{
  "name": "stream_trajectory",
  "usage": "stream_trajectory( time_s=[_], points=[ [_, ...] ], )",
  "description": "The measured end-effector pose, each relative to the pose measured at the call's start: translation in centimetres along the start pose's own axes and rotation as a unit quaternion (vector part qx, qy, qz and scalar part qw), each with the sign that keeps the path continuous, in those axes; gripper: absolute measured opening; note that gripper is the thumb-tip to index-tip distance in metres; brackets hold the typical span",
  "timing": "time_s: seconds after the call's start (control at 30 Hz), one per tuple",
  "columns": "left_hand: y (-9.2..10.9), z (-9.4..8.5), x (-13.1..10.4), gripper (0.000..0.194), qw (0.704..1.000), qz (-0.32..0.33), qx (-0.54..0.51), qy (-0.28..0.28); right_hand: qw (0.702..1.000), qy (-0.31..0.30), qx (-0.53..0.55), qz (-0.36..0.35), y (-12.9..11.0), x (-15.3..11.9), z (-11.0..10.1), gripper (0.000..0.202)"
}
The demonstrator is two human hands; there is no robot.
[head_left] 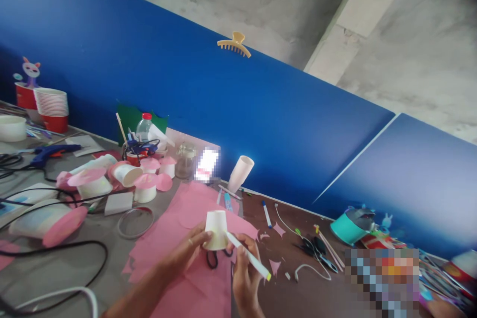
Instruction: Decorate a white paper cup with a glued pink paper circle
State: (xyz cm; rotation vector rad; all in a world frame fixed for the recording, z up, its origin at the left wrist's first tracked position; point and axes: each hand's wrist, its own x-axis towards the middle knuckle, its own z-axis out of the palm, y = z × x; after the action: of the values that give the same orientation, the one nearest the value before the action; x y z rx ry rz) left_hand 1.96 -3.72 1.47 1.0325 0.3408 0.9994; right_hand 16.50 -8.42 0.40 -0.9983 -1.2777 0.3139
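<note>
A small white paper cup [216, 228] stands upside down in the air, its narrow end up, with yellowish colouring near the rim. My left hand [194, 243] grips its left side, thumb on the wall. In my right hand [244, 263] is a white marker [251, 257] with a yellow end pointing down to the right; its other end is at the cup's right side. Dark loops hang just below the cup. Beneath both lie pink paper sheets [179, 263].
Pink-trimmed cups [145, 189], a tape ring [135, 222] and a blue glue gun [55, 151] with black cables lie left. Behind stand a glass jar [185, 161] and a white cup stack [240, 173]. Scissors [316, 250] and a teal bucket [350, 226] are right.
</note>
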Motion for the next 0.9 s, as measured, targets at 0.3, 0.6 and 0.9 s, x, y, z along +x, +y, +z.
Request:
stream_trajectory(
  time_s=[0.3, 0.6, 0.9],
  points=[
    [-0.02, 0.07, 0.08, 0.028, 1.0, -0.004, -0.003, 0.017, 1.0, -0.008, 0.004, 0.0, -0.06, 0.0, -0.03, 0.022],
    [0.13, 0.25, -0.11, 0.032, 1.0, -0.008, 0.005, 0.018, 1.0, -0.017, -0.015, 0.001, -0.19, 0.1, 0.01, 0.027],
    [-0.08, -0.22, -0.17, 0.032, 0.999, -0.012, 0.003, 0.03, 0.999, -0.007, -0.014, 0.03, 0.03, -0.09, 0.0, 0.031]
  ],
)
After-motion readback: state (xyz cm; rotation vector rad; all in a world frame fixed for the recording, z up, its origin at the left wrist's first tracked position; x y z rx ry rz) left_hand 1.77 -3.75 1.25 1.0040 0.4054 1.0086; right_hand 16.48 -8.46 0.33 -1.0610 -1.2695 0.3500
